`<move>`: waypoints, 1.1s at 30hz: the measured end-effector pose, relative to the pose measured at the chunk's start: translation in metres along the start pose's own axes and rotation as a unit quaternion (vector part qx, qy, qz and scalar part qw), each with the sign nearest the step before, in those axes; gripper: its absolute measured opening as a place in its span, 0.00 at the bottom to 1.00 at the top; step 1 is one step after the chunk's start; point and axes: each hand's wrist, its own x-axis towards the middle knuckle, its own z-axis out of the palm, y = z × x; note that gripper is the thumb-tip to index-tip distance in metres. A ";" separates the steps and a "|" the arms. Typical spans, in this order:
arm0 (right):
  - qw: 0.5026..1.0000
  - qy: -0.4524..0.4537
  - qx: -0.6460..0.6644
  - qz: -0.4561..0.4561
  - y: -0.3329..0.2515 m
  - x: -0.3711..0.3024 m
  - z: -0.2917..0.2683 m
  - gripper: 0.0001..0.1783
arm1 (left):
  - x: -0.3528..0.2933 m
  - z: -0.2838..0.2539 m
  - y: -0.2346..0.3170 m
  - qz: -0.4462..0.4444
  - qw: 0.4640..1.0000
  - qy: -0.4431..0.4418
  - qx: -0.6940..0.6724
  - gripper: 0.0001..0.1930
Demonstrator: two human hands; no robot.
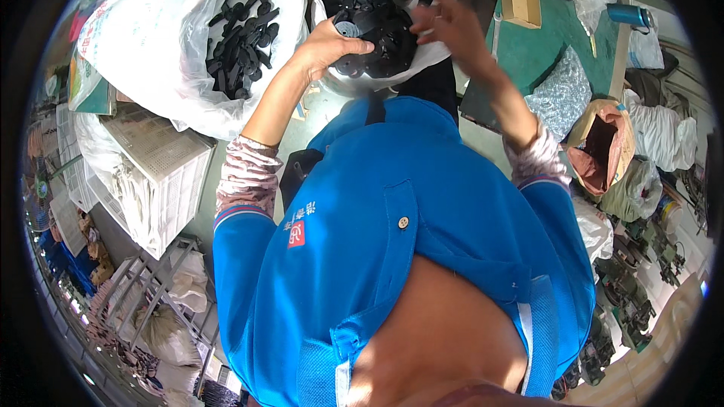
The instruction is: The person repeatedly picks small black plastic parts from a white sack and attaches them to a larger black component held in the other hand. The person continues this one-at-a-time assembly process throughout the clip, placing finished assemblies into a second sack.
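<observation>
Green table (539, 49): open cardboard box (520, 2), clear plastic bag (591, 4).

Here the left hand (332, 49) is resting on the black parts (377, 19) piling up in a white bag (435, 56), its thumb pointing across them, a grey round piece (348, 29) sitting right by the fingers! The right hand (445, 26) is hovering at the bag's right side, showing blurred. Leftward, a bigger white sack (136, 38) is holding more black pieces (241, 38); rightward, a green desk (528, 53) is carrying a cardboard box (522, 4) and a blue bottle (628, 15).
</observation>
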 end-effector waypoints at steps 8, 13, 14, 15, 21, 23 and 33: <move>0.792 -0.110 -0.400 -0.448 0.015 0.000 0.027 0.30 | 0.010 0.017 -0.010 -0.025 0.996 -0.064 0.061 0.18; 0.870 -0.006 -0.336 -0.360 0.024 -0.010 -0.002 0.31 | -0.007 0.004 -0.007 -0.046 0.988 -0.079 -0.128 0.20; 0.908 -0.005 -0.274 -0.318 0.023 -0.017 -0.005 0.29 | -0.010 0.003 -0.007 -0.041 0.985 -0.065 -0.155 0.21; 0.939 -0.003 -0.209 -0.274 0.023 -0.024 -0.007 0.27 | -0.010 -0.002 -0.008 -0.045 0.981 -0.065 -0.177 0.19; 0.938 -0.085 -0.158 -0.296 0.009 -0.062 0.005 0.26 | -0.013 0.000 -0.004 -0.102 0.947 -0.124 -0.278 0.14; 0.910 -0.097 -0.202 -0.347 0.006 -0.054 0.010 0.29 | -0.011 0.002 -0.006 -0.111 0.931 -0.187 -0.293 0.13; 0.990 -0.015 -0.031 -0.140 -0.021 -0.034 -0.018 0.16 | -0.012 0.006 -0.013 0.038 0.948 -0.015 -0.315 0.12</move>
